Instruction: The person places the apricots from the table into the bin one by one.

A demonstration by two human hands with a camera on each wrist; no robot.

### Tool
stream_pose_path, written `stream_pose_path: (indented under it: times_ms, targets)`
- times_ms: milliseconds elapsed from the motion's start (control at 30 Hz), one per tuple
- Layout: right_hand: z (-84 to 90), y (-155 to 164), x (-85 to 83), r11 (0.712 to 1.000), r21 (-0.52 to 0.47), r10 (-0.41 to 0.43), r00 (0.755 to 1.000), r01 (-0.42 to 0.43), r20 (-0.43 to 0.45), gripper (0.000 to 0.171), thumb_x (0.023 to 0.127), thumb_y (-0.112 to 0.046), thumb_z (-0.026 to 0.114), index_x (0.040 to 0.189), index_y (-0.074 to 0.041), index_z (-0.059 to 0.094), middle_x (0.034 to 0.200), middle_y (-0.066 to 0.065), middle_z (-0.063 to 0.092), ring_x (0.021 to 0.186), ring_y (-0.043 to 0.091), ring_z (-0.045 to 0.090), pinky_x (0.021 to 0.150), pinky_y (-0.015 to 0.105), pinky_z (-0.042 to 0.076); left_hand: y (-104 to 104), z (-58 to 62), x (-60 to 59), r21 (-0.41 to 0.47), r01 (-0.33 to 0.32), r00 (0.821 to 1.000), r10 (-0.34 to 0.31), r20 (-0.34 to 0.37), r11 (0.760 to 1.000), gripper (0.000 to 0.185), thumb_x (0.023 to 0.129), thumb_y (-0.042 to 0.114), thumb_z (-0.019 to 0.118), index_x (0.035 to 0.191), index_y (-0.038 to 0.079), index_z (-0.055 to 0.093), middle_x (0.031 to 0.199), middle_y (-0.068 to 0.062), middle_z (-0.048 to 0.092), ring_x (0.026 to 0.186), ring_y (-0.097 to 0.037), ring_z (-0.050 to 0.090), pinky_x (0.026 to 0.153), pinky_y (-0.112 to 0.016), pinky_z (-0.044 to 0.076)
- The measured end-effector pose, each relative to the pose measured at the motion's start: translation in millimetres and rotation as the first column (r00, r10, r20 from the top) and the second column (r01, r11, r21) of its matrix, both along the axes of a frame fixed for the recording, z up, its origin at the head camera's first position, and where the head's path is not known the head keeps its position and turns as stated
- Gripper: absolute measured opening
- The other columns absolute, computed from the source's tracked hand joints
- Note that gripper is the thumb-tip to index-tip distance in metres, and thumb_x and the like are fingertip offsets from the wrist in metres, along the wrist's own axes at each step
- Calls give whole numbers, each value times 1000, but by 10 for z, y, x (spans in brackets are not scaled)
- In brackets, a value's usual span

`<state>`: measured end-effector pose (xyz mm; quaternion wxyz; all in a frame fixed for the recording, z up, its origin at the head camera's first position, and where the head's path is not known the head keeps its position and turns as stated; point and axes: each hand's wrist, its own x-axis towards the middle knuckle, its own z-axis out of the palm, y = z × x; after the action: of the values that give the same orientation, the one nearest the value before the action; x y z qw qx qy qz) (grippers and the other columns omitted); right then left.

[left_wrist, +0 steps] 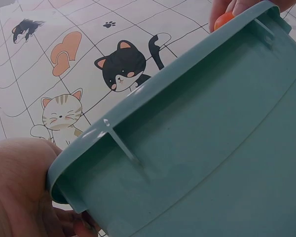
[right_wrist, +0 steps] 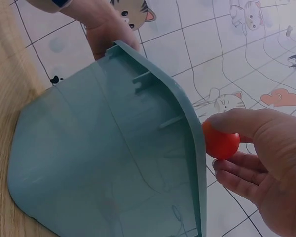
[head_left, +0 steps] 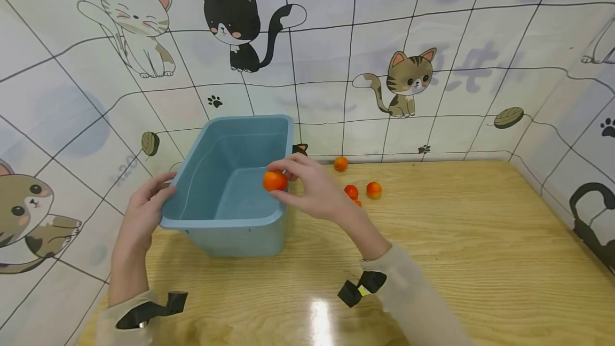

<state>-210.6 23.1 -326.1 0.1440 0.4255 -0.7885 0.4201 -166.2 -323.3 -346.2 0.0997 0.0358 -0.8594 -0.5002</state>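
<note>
A light blue plastic tub (head_left: pixel 250 239) stands on the table at the left, its opening facing up. My left hand (head_left: pixel 144 207) grips the tub's rim at its near left corner, with fingers curled over the edge. Between the thumb and fingers of my right hand (head_left: pixel 312 186) is a small, smooth orange-red tomato (head_left: pixel 275 181), held above the tub's right rim. In the right wrist view the tomato (right_wrist: pixel 221 142) is pinched close beside the rim. The left wrist view shows the tub's outer wall (left_wrist: pixel 212 133), which hides its inside.
Several more tomatoes lie on the wooden table (head_left: pixel 461 239) right of the tub: one tomato (head_left: pixel 341 164) by the wall, another (head_left: pixel 373 190) farther right, others partly behind my right wrist. Cat-patterned sheeting (head_left: pixel 326 57) covers the walls at the back and sides.
</note>
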Motion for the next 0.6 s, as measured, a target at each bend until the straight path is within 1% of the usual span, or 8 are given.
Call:
stream_pose_path:
  times_ms: [100,200,267,467,600]
  targets:
    - [-20,-55,-5,1000,3,22,1000,-22,15,38,88,-11,80,123,-6,68,113,6,61,89,14,60,81,26,53,-5,-1,1,0,-1,1000,1,-2,1000,52,109,31,44,152,3,41,129,-13,52,97,-5,58,76,-17,50]
    - [-36,-91,-8,999,9,39,999,-39,26,38,88,-11,80,125,-5,68,114,6,61,90,15,60,80,29,54,-5,1,1,0,-4,1000,4,0,1000,52,109,32,44,152,4,41,129,-13,52,97,-5,58,77,-17,50]
    - [-42,-97,-3,999,11,46,999,-46,29,39,89,-11,79,126,-5,67,115,5,61,91,16,61,81,30,54,-2,-1,-7,-1,-3,1000,3,2,1000,52,109,31,44,152,4,41,129,-13,52,97,-5,58,77,-17,50]
    - [-58,-94,-1,998,9,54,998,-54,21,42,89,-13,80,128,-7,66,119,4,62,96,15,60,88,24,50,8,3,-7,-1,-6,1000,6,8,1000,52,109,32,44,153,4,41,131,-14,52,98,-5,58,78,-18,49]
    - [-71,-86,-1,999,13,51,999,-51,11,42,89,-13,80,127,-7,66,119,4,62,95,14,59,88,23,50,13,1,-7,-1,-8,1000,8,10,1000,52,109,31,44,153,4,41,131,-14,51,98,-5,57,78,-17,49]
